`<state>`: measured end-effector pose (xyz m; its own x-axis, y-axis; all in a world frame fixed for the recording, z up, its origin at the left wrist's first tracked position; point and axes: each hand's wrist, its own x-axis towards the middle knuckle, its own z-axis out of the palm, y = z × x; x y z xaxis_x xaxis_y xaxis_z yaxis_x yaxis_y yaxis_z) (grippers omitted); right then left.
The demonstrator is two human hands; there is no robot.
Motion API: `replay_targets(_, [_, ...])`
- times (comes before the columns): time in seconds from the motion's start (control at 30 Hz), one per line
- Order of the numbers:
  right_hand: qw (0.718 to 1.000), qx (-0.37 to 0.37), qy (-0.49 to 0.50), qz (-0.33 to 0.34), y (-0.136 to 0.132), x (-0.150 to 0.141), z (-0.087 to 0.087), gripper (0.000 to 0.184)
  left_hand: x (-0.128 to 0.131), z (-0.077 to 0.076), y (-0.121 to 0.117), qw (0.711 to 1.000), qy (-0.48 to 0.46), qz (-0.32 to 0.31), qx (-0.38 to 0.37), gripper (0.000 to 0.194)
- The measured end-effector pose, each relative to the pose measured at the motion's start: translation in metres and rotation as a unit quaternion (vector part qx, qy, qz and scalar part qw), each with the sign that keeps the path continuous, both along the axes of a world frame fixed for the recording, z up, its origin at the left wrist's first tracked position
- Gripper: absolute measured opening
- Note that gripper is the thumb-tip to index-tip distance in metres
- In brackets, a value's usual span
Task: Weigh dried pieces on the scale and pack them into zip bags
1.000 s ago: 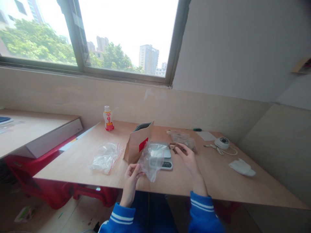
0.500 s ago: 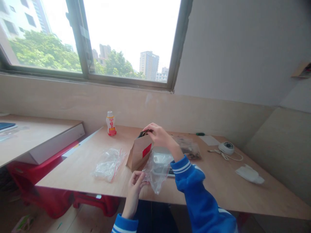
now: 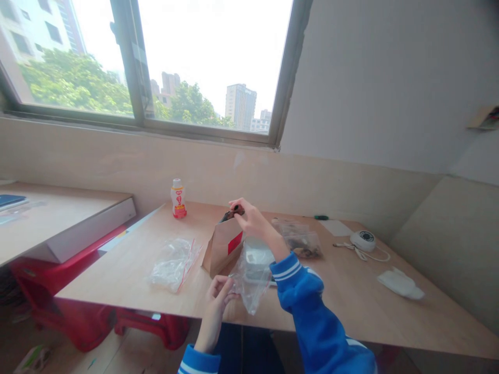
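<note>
A brown paper bag point(image 3: 223, 240) with a red patch stands on the table, tilted, its top open and dark contents showing at the mouth. My right hand point(image 3: 249, 221) is over that mouth, fingers pinched on a dark brown piece point(image 3: 236, 210) whose kind I cannot make out. Lower down, my left hand point(image 3: 219, 292) pinches the edge of a clear zip bag point(image 3: 251, 288), which hangs loosely beside the paper bag. Behind the clear plastic sits a whitish device point(image 3: 259, 254) like a small scale, partly hidden.
More clear zip bags point(image 3: 171, 266) lie at the left, near a white-and-red bottle point(image 3: 179, 199). Filled bags of brown pieces point(image 3: 306, 245) rest right of my arm. Farther right are a white round camera with cable point(image 3: 363, 240), paper point(image 3: 336, 227) and crumpled white plastic point(image 3: 401, 283).
My right hand has shifted slightly left at the bag's mouth, and a dark brown piece now shows in its fingers. The left hand keeps its pinch on the clear bag.
</note>
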<state>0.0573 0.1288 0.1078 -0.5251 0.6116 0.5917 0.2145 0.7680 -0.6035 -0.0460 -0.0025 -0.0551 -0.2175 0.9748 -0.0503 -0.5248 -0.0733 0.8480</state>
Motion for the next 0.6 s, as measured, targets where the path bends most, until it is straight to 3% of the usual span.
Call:
replay_targets(0.1, [0.999, 0.026, -0.017, -0.01, -0.006, 0.006, -0.004, 0.022, -0.001, 0.0, 0.0, 1.0, 0.0, 0.001, 0.003, 0.031])
replay_targets(0.27, [0.996, 0.062, 0.028, -0.054, -0.018, 0.026, -0.013, 0.043, 0.0, -0.001, 0.002, 1.0, 0.001, 0.012, -0.001, 0.032])
replay_targets(0.4, [0.989, 0.044, 0.045, -0.131, -0.026, 0.044, -0.034, 0.03, 0.001, 0.0, 0.002, 1.0, -0.002, 0.018, -0.001, 0.033])
replay_targets(0.53, [0.953, -0.066, 0.086, -0.284, -0.035, 0.061, -0.074, 0.037, 0.005, 0.004, -0.001, 1.0, 0.01, 0.02, 0.008, 0.035])
replay_targets(0.6, [0.934, -0.174, 0.091, -0.298, -0.04, 0.068, -0.093, 0.048, 0.006, 0.005, -0.002, 0.999, 0.03, 0.015, 0.015, 0.035])
